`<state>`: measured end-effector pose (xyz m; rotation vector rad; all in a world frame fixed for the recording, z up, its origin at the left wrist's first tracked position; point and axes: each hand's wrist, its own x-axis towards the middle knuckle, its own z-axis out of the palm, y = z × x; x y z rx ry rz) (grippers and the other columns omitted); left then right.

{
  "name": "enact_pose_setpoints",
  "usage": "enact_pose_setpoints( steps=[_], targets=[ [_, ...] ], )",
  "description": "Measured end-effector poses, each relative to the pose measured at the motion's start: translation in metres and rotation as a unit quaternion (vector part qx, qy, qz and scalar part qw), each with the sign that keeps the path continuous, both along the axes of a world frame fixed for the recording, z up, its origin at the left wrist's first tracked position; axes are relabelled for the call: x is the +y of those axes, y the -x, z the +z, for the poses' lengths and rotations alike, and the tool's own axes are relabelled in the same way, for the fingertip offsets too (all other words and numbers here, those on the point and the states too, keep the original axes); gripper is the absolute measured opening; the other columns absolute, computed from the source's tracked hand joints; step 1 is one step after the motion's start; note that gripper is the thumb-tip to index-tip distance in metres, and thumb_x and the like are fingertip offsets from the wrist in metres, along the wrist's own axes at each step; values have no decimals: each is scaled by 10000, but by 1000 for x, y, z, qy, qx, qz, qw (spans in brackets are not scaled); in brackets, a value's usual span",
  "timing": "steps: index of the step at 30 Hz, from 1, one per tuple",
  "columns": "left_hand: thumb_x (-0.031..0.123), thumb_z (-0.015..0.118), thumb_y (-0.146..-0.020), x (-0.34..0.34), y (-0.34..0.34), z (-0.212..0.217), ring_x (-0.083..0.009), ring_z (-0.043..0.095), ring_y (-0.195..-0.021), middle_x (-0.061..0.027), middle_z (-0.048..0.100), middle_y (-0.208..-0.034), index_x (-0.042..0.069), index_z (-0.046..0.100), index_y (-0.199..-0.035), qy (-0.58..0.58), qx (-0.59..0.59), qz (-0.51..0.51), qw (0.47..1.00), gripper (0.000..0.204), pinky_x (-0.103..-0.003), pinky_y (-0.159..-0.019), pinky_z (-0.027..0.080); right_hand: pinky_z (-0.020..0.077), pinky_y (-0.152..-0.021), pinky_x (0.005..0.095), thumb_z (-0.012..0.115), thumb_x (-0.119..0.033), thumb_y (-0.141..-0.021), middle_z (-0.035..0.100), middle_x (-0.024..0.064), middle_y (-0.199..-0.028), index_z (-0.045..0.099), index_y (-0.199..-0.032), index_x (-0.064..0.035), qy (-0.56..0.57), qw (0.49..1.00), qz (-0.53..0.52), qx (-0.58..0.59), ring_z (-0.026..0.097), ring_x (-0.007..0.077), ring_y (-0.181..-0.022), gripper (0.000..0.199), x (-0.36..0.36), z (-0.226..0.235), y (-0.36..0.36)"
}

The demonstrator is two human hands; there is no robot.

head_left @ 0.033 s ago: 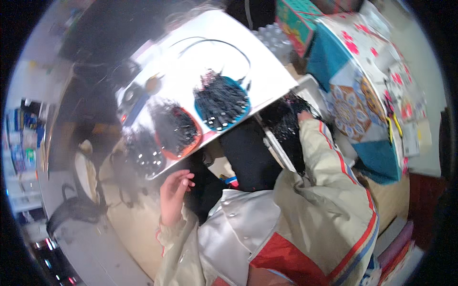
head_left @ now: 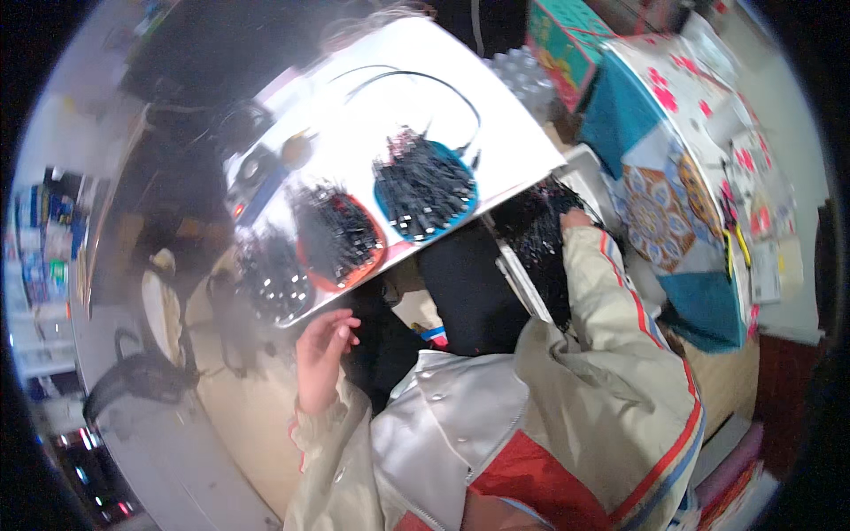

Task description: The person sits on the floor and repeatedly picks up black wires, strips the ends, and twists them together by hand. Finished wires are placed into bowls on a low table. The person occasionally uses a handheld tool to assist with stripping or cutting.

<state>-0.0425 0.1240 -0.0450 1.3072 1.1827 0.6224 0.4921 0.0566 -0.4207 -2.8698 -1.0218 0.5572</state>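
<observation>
My right hand (head_left: pixel 575 218) reaches into a white bin (head_left: pixel 588 168) at the right of the table, among a heap of thin black cables (head_left: pixel 536 226); its fingertips are hidden there. Beside the table's near edge my left hand (head_left: pixel 324 350) hangs in the air, fingers loosely bent and apart, holding nothing. On the white table (head_left: pixel 513 133), a blue bowl (head_left: pixel 472 181) holds a bundle of short black cables with shiny ends. An orange bowl (head_left: pixel 376 257) to its left holds more. Farther left lies another dark, blurred pile with shiny ends (head_left: pixel 276 279).
A thin black cable (head_left: pixel 443 81) curves across the table behind the bowls. A bluish device (head_left: pixel 258 196) and a roll of tape (head_left: pixel 298 150) sit at the left. To the right stands a patterned cloth-covered surface (head_left: pixel 611 106) with yellow-handled pliers (head_left: pixel 737 241) on it. Behind is a green box (head_left: pixel 562 40).
The whole view has shifted slightly, so the table and bowls appear a little farther right. My right hand stays in the bin and my left hand remains by the table edge.
</observation>
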Motion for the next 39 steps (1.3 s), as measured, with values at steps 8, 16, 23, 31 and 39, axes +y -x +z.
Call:
enact_pose_setpoints(
  steps=[8, 16, 23, 31, 39],
  targets=[
    [96, 623, -897, 82, 46, -15, -358, 663, -840, -193, 681, -886, -2, 665, -954, -384, 361, 192, 828, 120, -412, -744, 505, 511, -675, 327, 570, -117, -939, 680, 106, -822, 665, -961, -35, -391, 909, 9, 146, 648, 203, -714, 128, -26, 212, 98],
    [145, 693, -834, 145, 29, -48, -388, 629, -788, -185, 633, -840, 23, 580, -846, -449, 471, 154, 743, 167, -486, -688, 490, 517, -668, 380, 636, -134, -908, 655, 155, -880, 648, -968, -28, -458, 787, 358, 204, 649, 325, -758, 122, 70, 349, 264],
    [160, 732, -812, 149, 31, -43, -370, 643, -719, -194, 641, -724, -8, 619, -759, -398, 393, 198, 805, 210, -452, -645, 489, 519, -648, 446, 648, -290, -898, 629, 117, -835, 613, -856, -70, -387, 815, 419, 106, 645, 329, -755, 226, 156, 357, 345],
    [131, 714, -855, 144, 42, -26, -278, 617, -626, -135, 641, -699, -9, 649, -881, -372, 291, 220, 854, 156, -386, -613, 486, 503, -693, 446, 678, -280, -880, 637, 131, -896, 590, -943, -44, -367, 806, 447, 121, 641, 331, -824, 260, 144, 376, 361],
    [479, 560, -975, 31, 84, 30, -263, 495, -1296, -132, 549, -1353, -4, 545, -1312, -130, -77, -460, 875, 589, -373, -1090, 371, 441, -1008, 402, 568, -425, -986, 607, 147, -1249, 617, -1169, -6, -7, 417, 610, 674, 566, 305, -1184, 460, 7, 400, 245]
  ],
)
